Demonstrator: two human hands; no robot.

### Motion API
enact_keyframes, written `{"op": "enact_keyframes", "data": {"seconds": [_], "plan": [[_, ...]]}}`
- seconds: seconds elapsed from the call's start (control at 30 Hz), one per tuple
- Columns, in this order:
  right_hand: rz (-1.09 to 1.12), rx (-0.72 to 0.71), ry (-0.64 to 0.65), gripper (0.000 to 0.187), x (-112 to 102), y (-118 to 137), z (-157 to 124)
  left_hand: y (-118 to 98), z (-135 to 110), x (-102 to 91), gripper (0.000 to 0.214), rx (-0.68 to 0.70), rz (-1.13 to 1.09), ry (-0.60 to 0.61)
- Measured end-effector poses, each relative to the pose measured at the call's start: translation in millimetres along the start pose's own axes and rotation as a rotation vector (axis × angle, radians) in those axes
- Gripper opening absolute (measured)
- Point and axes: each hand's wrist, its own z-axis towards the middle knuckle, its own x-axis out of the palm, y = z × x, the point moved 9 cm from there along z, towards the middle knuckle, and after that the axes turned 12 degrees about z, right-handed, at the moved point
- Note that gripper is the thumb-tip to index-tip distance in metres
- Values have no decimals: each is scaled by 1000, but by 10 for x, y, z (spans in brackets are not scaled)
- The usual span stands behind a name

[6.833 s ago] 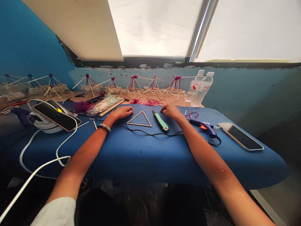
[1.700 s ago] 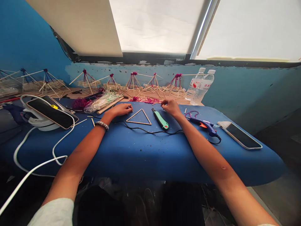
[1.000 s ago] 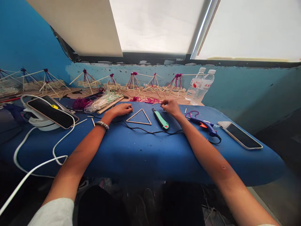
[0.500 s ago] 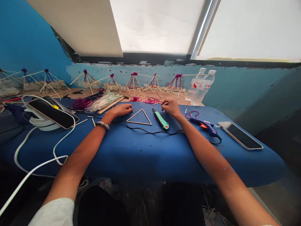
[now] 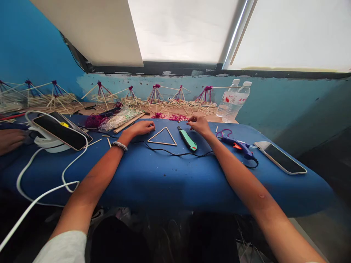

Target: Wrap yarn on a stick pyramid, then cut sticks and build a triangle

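My left hand [image 5: 142, 128] rests on the blue table with its fingers loosely curled, just left of a triangle of thin wooden sticks [image 5: 162, 144]. Nothing shows in its fingers. My right hand [image 5: 199, 125] lies on the far side of the table, fingers bent inward, and I see nothing held in them. Between the triangle and my right hand is a green utility knife [image 5: 188, 139], lying flat with its dark tip pointing away from me. A blue glue gun [image 5: 238, 144] with an orange trigger lies right of my right forearm.
Stick-and-yarn structures [image 5: 156, 96] line the back ledge, beside two water bottles [image 5: 236, 102]. A bag of sticks [image 5: 120, 118] lies at back left. Phones rest at right [image 5: 281, 157] and on a white stand [image 5: 55, 144]. A black cord [image 5: 175, 153] crosses the table. Another person's hand [image 5: 11, 140] shows at far left.
Another person's hand has come into view at the far left, where a dark blue tool stood before. My own hands have barely moved.
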Motion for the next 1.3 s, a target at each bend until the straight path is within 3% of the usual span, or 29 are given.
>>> {"op": "enact_keyframes", "data": {"seconds": [1.3], "plan": [[9, -7, -19, 17, -4, -4, 8, -18, 0, -16, 36, 3, 24, 3]]}}
